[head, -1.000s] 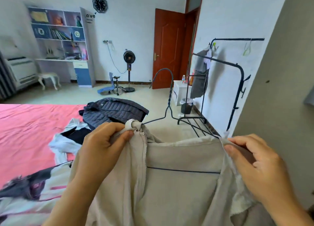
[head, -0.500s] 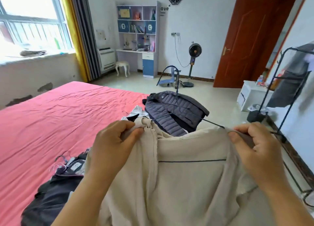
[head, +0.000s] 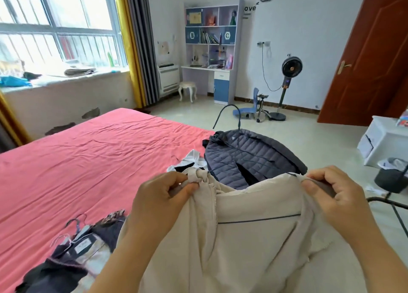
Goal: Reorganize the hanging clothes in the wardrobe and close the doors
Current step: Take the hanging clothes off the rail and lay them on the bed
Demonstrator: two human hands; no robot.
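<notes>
A beige zip-up garment [head: 249,244] hangs in front of me on a dark wire hanger [head: 227,111], whose hook rises beyond it. My left hand [head: 163,195] pinches the garment's left shoulder by the zip. My right hand [head: 331,195] pinches its right shoulder. Behind it a dark quilted jacket [head: 247,156] lies on the corner of the pink bed [head: 88,156]. A black and white garment [head: 189,160] lies beside the jacket. More dark clothes on hangers [head: 72,248] are piled at the bed's near left. No wardrobe is in view.
A black clothes rack leg [head: 393,206] and a dark bin [head: 390,178] stand on the floor at right, near a white cabinet [head: 382,140]. Across the room are a standing fan [head: 289,72], a toppled blue chair [head: 249,109], a desk shelf [head: 212,50] and a brown door [head: 371,56].
My view has swung left from the clothes rack and wall to the bed and window. Both hands keep their hold on the beige garment's shoulders and carry it over the bed.
</notes>
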